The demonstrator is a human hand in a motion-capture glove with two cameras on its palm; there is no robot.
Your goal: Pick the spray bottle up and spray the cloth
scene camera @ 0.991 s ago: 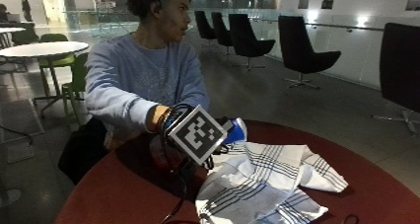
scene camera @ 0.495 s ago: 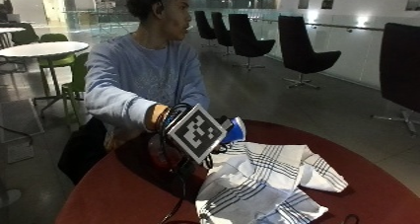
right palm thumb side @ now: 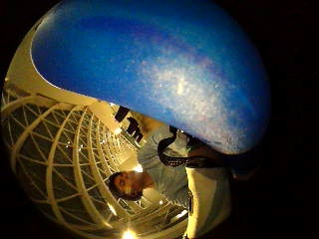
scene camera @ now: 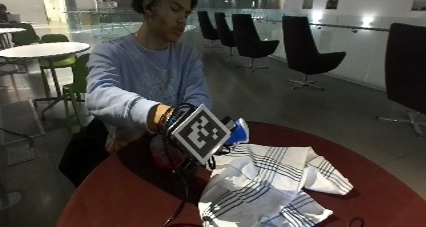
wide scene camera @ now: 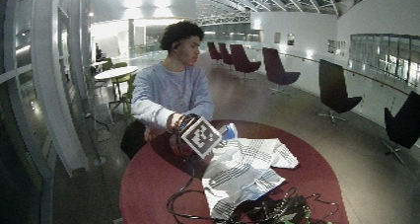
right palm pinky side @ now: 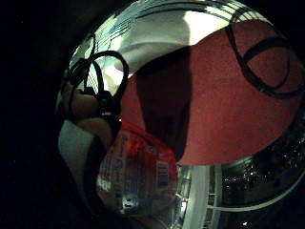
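In the outside view my gloved right hand (scene camera: 176, 125) holds the spray bottle upright just above the red round table (scene camera: 120, 197). The bottle's blue spray head (scene camera: 237, 132) pokes out past the hand and points over the near edge of the cloth (scene camera: 266, 182). That cloth is white with dark stripes and lies crumpled on the table. The thumb side palm view is mostly filled by the blue head (right palm thumb side: 149, 69). In the little finger side view, fingers (right palm pinky side: 90, 114) curl round the bottle's red-labelled body (right palm pinky side: 138, 171), with the cloth (right palm pinky side: 157, 28) and table (right palm pinky side: 228, 105) beyond.
A black cable (scene camera: 180, 197) trails from the hand down across the table. A tangle of cables (wide scene camera: 262, 211) lies at the table's front edge beyond the cloth (wide scene camera: 243, 167). Behind the person stand black chairs (scene camera: 306, 57) and a white round table (scene camera: 40, 49).
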